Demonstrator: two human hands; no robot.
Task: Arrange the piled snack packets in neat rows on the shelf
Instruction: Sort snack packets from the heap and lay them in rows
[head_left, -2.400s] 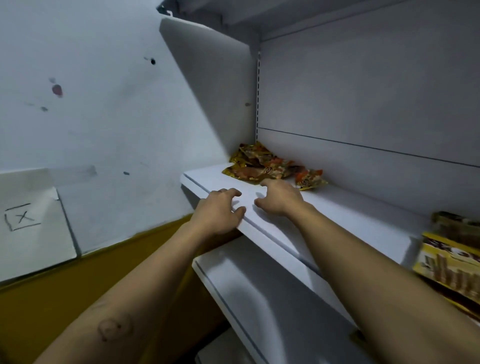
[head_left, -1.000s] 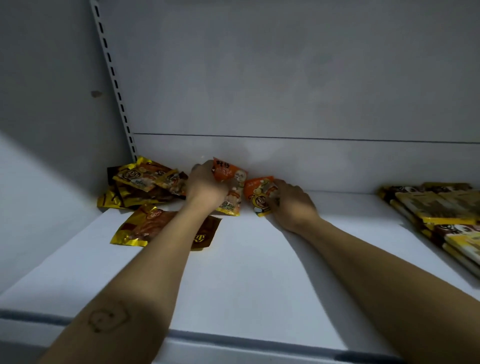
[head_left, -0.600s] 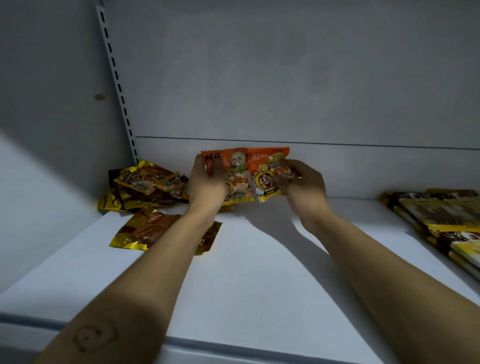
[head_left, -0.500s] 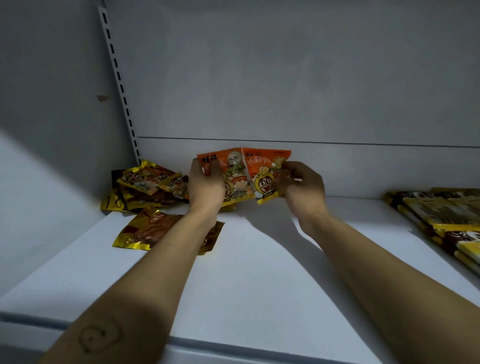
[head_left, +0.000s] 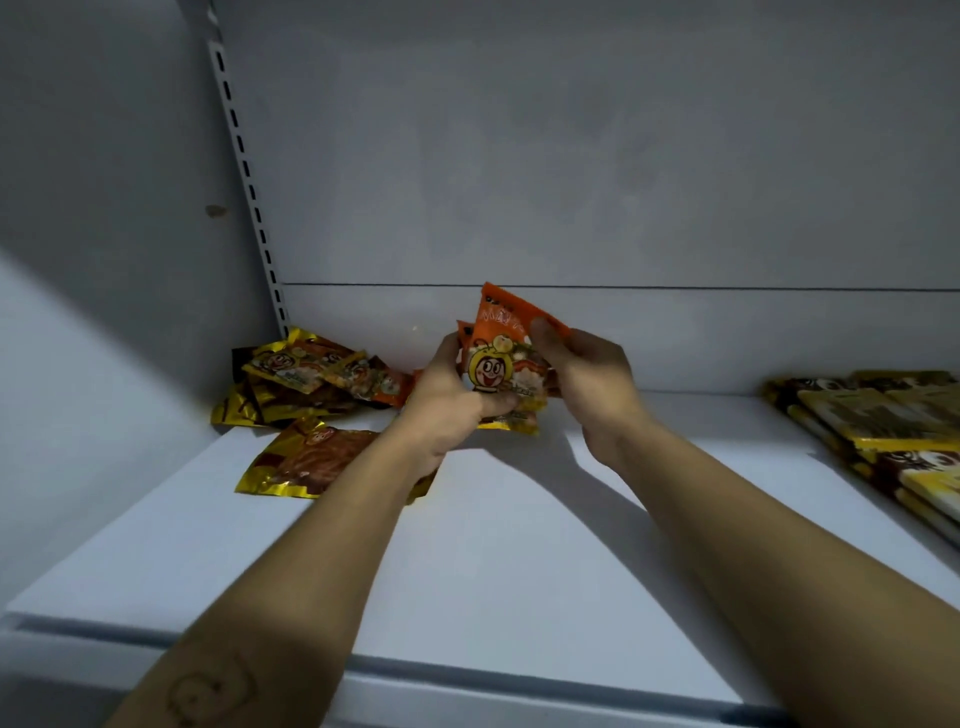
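Observation:
Two orange snack packets (head_left: 500, 358) with a cartoon face are stacked together and held upright above the white shelf (head_left: 493, 545), near its back wall. My left hand (head_left: 449, 395) grips their lower left side, thumb across the front. My right hand (head_left: 584, 374) pinches the top right corner of the front packet. A pile of gold and orange packets (head_left: 306, 379) lies in the back left corner. One gold packet (head_left: 306, 457) lies flat in front of the pile, partly under my left forearm.
Yellow and brown boxes (head_left: 883, 426) are stacked at the right end of the shelf. A slotted upright rail (head_left: 249, 176) runs up the back left corner. The grey side wall (head_left: 104, 260) closes the left.
Both hands picked an orange packet each off the shelf and lifted them. The packets, side by side half a second ago, are now brought together, one in front of the other.

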